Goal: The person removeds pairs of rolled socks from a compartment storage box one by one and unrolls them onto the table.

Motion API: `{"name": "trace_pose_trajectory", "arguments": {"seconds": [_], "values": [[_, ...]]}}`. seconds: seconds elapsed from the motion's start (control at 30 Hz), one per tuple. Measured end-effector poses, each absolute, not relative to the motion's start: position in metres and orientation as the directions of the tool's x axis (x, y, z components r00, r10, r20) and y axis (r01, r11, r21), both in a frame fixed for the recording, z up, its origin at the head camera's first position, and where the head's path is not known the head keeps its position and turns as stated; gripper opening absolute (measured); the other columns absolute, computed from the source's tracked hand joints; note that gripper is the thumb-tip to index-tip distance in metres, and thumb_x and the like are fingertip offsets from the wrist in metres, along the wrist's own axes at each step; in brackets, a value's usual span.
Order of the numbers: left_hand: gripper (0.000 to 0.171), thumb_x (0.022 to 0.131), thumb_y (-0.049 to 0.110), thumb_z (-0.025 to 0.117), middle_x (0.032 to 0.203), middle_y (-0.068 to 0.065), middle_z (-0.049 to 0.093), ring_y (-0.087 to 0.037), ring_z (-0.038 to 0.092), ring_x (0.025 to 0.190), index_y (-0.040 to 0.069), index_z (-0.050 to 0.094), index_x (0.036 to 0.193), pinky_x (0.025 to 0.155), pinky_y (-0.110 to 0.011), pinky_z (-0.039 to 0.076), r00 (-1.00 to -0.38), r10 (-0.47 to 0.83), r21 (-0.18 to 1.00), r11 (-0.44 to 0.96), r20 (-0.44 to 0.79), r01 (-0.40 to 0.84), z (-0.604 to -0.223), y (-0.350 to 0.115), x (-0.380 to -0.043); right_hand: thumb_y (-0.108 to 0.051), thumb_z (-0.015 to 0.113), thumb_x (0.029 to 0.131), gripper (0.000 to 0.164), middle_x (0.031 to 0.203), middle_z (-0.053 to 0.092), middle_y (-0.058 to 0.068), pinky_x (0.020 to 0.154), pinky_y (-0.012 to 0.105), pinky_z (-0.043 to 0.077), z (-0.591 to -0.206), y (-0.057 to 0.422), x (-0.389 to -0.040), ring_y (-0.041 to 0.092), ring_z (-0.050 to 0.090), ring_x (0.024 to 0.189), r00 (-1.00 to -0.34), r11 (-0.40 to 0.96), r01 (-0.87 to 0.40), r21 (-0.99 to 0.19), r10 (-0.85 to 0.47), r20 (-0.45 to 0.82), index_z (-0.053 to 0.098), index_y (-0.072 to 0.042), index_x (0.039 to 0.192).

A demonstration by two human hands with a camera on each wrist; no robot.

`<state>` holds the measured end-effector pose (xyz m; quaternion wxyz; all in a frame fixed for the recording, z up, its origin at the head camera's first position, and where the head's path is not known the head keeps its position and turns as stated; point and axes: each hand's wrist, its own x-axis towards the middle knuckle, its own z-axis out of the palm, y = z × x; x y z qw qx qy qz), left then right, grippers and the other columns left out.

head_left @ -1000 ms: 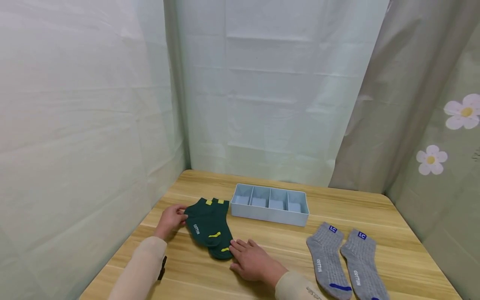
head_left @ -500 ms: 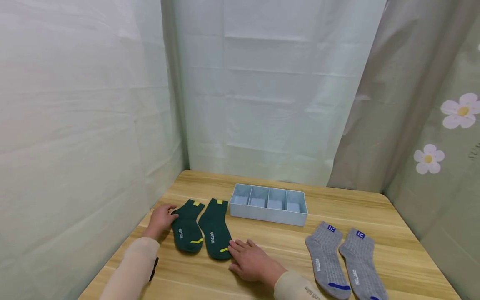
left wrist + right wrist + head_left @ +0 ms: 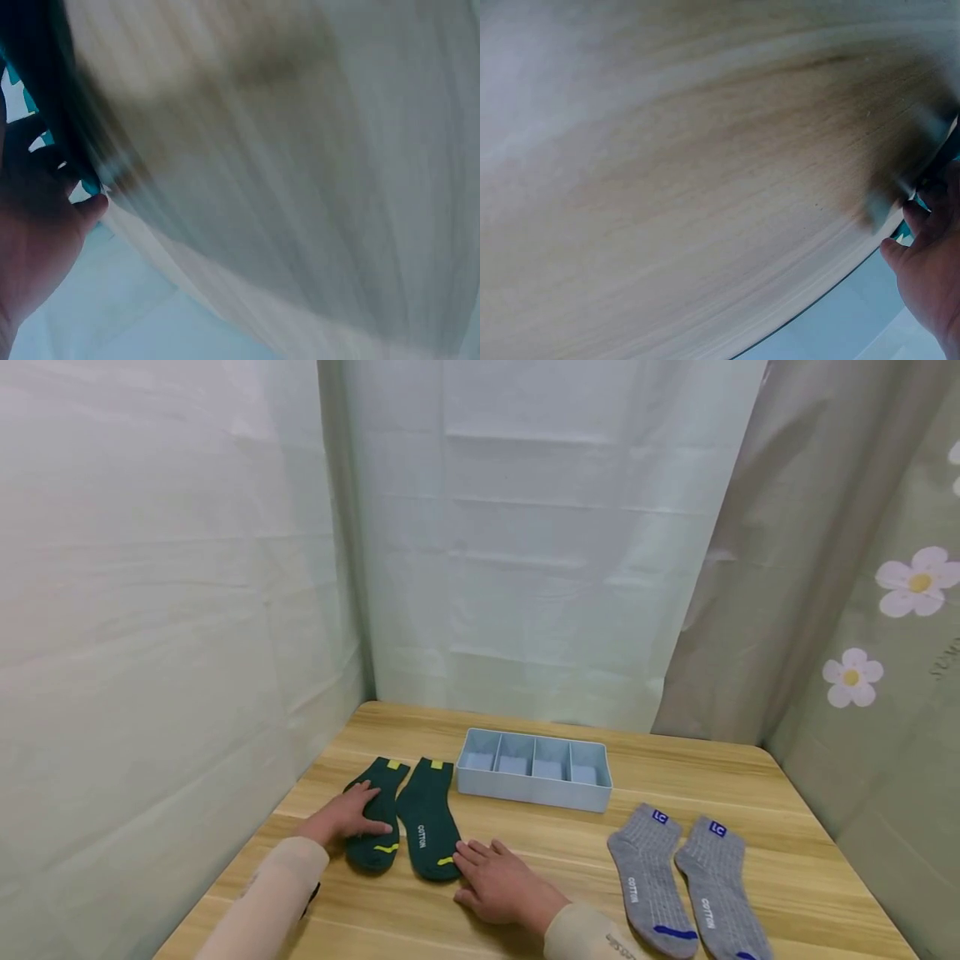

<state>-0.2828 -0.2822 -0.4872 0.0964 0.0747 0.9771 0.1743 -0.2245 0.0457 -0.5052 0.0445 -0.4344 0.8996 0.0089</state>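
Two dark green socks with yellow tabs and toe marks lie side by side on the table. My left hand (image 3: 347, 817) rests on the left green sock (image 3: 369, 858), fingers spread across its middle and hiding its lettering. The right green sock (image 3: 426, 810) lies flat with its COTTON lettering showing. At its toe, my right hand (image 3: 498, 883) lies with extended fingers, the fingertips right at the sock's edge. Dark cloth (image 3: 45, 82) shows beside the left fingers in the left wrist view. In the right wrist view, the right hand (image 3: 930, 270) is at the right edge.
A pale blue divided box (image 3: 532, 788) stands behind the socks on the wooden table (image 3: 540, 835). Two grey socks, a left one (image 3: 652, 872) and a right one (image 3: 722, 881), lie at the right. Hanging cloth (image 3: 165, 652) encloses the table's left, back and right.
My left hand drew the left green sock leftward off the other one, so they now lie apart. It then moved from the sock's edge onto its top. The right hand has stayed put.
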Motion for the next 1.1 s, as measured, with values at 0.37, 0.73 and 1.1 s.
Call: {"name": "trace_pose_trajectory", "arguments": {"seconds": [0.37,0.73,1.1], "values": [[0.12,0.069,0.065,0.079,0.156,-0.036,0.015,-0.054,0.013,0.143,-0.007,0.029,0.151,0.11,-0.072,0.011,-0.95,0.212,0.265,0.953,-0.228,0.149,-0.489,-0.286,-0.273,-0.054,0.039,0.103,0.061,0.158,0.034,-0.005,0.115,0.045,0.03,-0.507,0.044,-0.223,0.014,0.031,0.145,-0.613,0.617,-0.786,-0.033,-0.786,-0.086,0.04,-0.018,0.153],[0.121,0.069,0.066,0.079,0.156,-0.036,0.015,-0.053,0.012,0.144,-0.007,0.029,0.151,0.109,-0.073,0.007,-0.944,0.202,0.252,0.958,-0.261,0.135,-0.481,-0.274,-0.273,-0.053,0.037,0.104,0.061,0.158,0.035,-0.003,0.114,0.046,0.03,-0.503,0.052,-0.22,0.016,0.032,0.144,-0.615,0.62,-0.783,-0.054,-0.784,-0.087,0.041,-0.016,0.153],[0.096,0.089,0.065,0.059,0.153,-0.038,0.022,-0.053,0.016,0.143,-0.008,0.036,0.148,0.112,-0.069,0.008,-0.982,0.174,0.327,0.934,-0.069,0.143,-0.458,-0.249,-0.294,-0.039,0.044,0.105,0.058,0.157,0.035,0.015,0.114,0.054,0.027,-0.477,0.094,-0.243,0.032,0.031,0.144,-0.704,0.686,-0.71,-0.16,-0.699,0.128,0.039,-0.004,0.151]]}}
